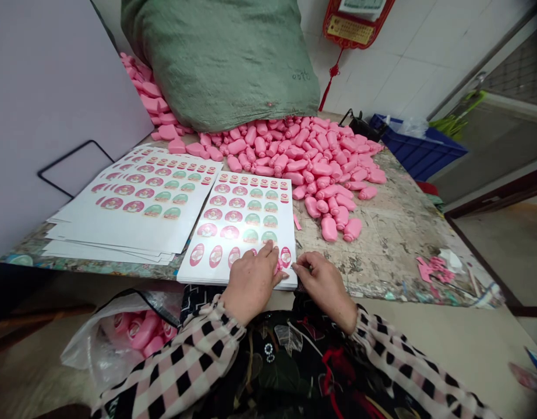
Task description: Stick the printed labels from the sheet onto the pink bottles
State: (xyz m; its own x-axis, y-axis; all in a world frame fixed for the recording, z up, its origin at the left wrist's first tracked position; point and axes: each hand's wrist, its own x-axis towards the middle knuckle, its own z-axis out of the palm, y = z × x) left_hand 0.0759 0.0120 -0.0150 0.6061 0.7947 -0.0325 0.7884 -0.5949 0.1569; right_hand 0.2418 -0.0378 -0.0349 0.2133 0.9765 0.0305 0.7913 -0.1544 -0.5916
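Head view: the table (399, 238) carries everything, pink bottles (290, 154) heaped beyond the grip. Beneath the left hand (251, 276) lies the label stack (207, 275); the right hand (323, 285) curls its fingertips at the stack's edge, just beside. Between left thumb and fingers shows a pink piece (278, 266); whether either hand is gripping, I cannot tell. Good handling probably means keeping the stack flat under the left palm, the right fingertips light near the oval label (285, 256).
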